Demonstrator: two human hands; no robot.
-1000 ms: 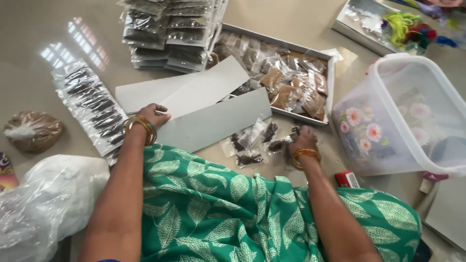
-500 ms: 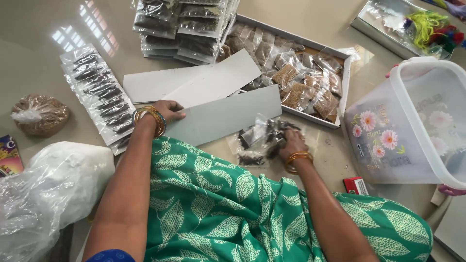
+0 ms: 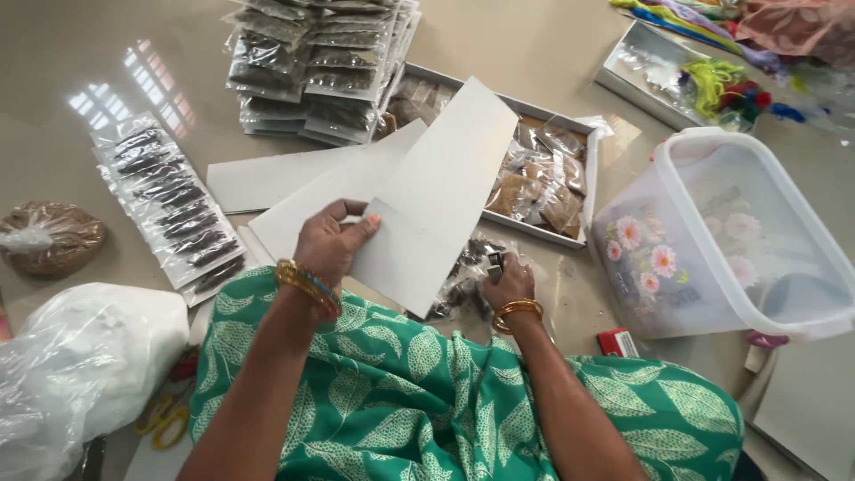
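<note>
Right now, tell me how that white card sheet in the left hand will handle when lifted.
The white card sheet looks fairly stiff: pinched at one edge by the left hand, it stands flat without drooping. Probably light, since thumb and fingers alone hold it. Its smooth face may slip.

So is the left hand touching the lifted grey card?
Touching. The head view shows the left hand gripping the grey card, thumb pressed on its near face, fingers behind its edge.

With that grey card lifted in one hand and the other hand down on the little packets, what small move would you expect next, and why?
Probably bring the clear packets up to the long grey cardboard strip. The left hand holds the strip tilted off the floor, thumb on top, while the right hand rests on the packets just beneath it.
</note>
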